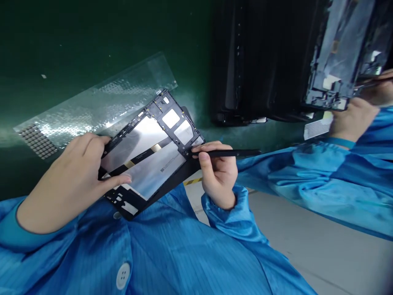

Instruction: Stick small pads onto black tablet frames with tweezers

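My left hand (72, 180) grips the left end of a tablet frame (172, 162), its thumb lying across the silvery inner face. The frame is tilted in the view, with a dark ribbon cable along its middle and white-looking openings at its upper end. Pinched in the fingers of my right hand (217, 170) is a pair of black tweezers (236, 153). Their tip meets the frame's right corner, where the fingers hide the contact. A dark flat panel (172, 180) shows beneath the frame.
A clear plastic sheet (104, 96) with rows of small grey pieces (37, 141) lies behind on the green table (92, 32). Stacked black tablet parts (270, 61) stand at the right. A co-worker's hands (353, 119) work on another frame (334, 78) there.
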`<state>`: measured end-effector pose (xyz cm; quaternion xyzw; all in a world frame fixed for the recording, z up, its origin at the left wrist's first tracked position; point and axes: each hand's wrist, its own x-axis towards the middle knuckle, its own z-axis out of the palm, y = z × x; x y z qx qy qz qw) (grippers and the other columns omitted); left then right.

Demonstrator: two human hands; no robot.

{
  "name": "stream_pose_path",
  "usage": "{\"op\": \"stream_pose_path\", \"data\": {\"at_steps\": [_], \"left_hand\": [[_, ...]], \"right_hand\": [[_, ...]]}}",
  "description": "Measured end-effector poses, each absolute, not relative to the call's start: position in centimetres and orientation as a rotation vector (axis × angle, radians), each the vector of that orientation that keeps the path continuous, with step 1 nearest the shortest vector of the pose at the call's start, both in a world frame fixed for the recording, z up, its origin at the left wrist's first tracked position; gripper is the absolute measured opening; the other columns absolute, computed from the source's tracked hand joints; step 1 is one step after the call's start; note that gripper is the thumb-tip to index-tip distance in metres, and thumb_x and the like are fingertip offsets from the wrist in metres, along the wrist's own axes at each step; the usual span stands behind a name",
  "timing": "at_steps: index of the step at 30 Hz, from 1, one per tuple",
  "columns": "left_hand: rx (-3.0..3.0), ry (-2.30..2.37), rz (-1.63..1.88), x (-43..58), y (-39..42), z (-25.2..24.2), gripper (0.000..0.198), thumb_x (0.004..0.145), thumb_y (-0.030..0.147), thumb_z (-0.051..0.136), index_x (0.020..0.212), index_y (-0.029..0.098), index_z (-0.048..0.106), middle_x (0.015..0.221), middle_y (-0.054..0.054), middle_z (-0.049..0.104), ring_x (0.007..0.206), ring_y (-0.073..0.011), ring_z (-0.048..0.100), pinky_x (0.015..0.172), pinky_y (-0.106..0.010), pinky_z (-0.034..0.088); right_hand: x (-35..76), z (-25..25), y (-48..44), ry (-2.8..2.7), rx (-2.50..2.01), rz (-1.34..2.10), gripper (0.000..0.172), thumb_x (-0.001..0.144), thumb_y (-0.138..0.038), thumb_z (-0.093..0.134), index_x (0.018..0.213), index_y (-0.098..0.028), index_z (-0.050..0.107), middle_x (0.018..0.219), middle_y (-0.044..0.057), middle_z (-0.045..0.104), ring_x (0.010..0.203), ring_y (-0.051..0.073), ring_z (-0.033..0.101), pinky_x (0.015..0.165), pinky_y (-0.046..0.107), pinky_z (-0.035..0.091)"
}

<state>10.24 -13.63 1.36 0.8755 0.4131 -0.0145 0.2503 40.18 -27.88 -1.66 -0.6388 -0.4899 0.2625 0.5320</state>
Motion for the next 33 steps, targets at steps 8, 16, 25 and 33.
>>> {"op": "stream_pose_path", "data": {"at_steps": [8,16,25,33], "left_hand": [[2.302,1.134,-0.019,10.3,-13.3,1.5,0.087,0.081,0.110,0.033,0.102,0.027,0.052,0.105,-0.010,0.058,0.104,-0.0383,0.064,0.084,-0.062,0.060],[2.311,1.127,-0.016,9.9,-13.0,1.4,0.101,0.081,0.109,0.039,0.127,0.022,0.064,0.110,-0.015,0.064,0.107,-0.0422,0.067,0.081,-0.065,0.063],[2.209,1.069,0.215,12.7,-13.9,1.6,0.079,0.099,0.067,0.065,0.161,0.018,0.052,0.154,-0.020,0.061,0.146,-0.0445,0.057,0.126,-0.070,0.050],[2.059,1.095,0.428,12.9,-17.7,3.1,0.073,0.098,0.057,0.077,0.161,0.028,0.052,0.154,-0.016,0.056,0.141,-0.0358,0.062,0.122,-0.057,0.058]], "right_hand": [[40.4,-1.5,-27.8,-1.192,-1.537,0.634,0.014,0.110,-0.016,0.063,0.119,-0.026,0.067,0.107,0.003,0.072,0.102,0.018,0.073,0.083,0.034,0.062],[40.0,-0.5,-27.5,-1.383,-1.644,0.433,0.016,0.105,-0.014,0.066,0.116,-0.025,0.070,0.105,0.005,0.075,0.100,0.020,0.073,0.089,0.038,0.061],[39.3,1.1,-33.0,-1.146,-1.795,0.929,0.004,0.089,-0.020,0.073,0.089,-0.023,0.071,0.076,-0.002,0.075,0.068,0.017,0.070,0.064,0.030,0.051],[31.7,-0.4,-35.0,-0.736,-1.591,0.998,0.070,0.105,-0.049,0.075,0.162,-0.035,0.036,0.158,0.015,0.073,0.101,0.021,0.086,0.086,0.037,0.071]]}}
